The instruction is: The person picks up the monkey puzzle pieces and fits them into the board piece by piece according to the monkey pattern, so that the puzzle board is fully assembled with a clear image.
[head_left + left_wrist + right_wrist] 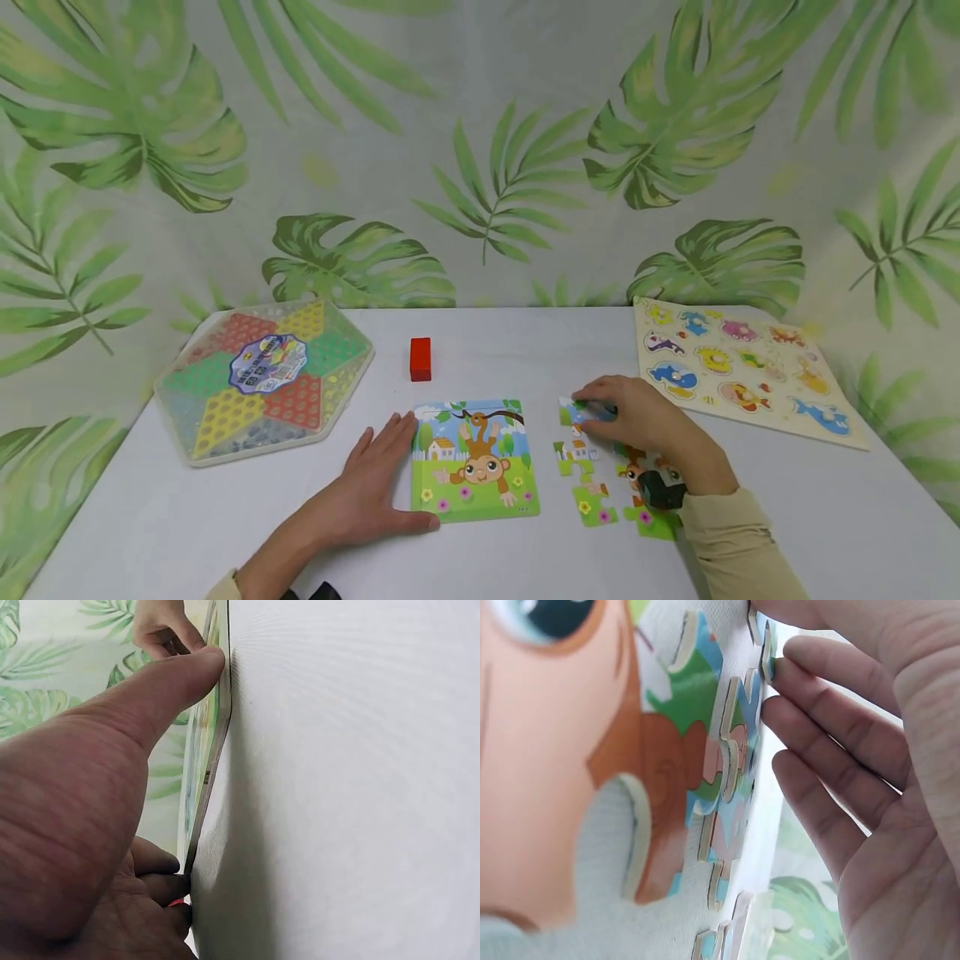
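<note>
Middle left of frame, we see translucent hexagonal game board (pixel 288 392) with red, green, yellow star on white table (pixel 150 533). Lower centre, our left grip (pixel 375 492), fingers extended, rests against left edge of square monkey-picture puzzle board (pixel 476 462); red rectangular block (pixel 421 359) above. Lower right, loose monkey-picture puzzle pieces (pixel 595 507); our right grip (pixel 645 421) touches upper ones, whether pinching we cannot tell. Far right, pale sea-animal board (pixel 738 367).

Hexagonal game board (pixel 292 404): oval label (pixel 267 364), printed characters too small to read. Monkey picture board (pixel 476 492): tiny corner mark (pixel 523 509), illegible.
</note>
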Action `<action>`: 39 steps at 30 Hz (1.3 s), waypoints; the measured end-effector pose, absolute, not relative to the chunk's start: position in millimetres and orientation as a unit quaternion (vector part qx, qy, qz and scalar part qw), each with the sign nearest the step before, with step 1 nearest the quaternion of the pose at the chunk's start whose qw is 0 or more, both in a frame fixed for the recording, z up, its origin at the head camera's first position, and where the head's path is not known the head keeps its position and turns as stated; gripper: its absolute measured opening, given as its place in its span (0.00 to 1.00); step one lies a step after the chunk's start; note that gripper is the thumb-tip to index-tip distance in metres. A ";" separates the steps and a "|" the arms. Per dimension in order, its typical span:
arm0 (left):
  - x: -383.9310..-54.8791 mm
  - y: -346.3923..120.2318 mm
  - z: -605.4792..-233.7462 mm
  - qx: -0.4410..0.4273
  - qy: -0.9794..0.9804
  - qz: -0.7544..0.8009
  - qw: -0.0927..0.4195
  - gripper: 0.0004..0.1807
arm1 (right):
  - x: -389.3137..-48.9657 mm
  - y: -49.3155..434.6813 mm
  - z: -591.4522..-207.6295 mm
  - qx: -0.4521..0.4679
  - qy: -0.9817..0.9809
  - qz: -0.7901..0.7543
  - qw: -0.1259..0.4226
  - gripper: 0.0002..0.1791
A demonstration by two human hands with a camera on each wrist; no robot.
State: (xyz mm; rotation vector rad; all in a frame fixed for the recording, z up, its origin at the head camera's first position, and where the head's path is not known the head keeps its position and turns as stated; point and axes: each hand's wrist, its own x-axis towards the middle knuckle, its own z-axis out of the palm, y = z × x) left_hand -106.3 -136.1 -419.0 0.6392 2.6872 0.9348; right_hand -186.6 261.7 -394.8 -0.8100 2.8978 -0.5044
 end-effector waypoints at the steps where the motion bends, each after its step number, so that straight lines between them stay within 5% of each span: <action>1: -106.1 -136.3 -419.9 0.220 0.915 0.319 0.111 0.68 | -186.2 261.5 -395.0 -0.264 0.949 -0.164 0.044 0.21; 22: -107.2 -138.9 -421.7 0.229 0.915 0.316 0.102 0.68 | -182.8 253.1 -392.6 -0.251 0.944 -0.215 0.006 0.20; 39: -108.6 -141.9 -418.2 0.234 0.906 0.328 0.125 0.68 | -190.6 192.4 -361.2 -0.310 0.916 -0.254 0.012 0.19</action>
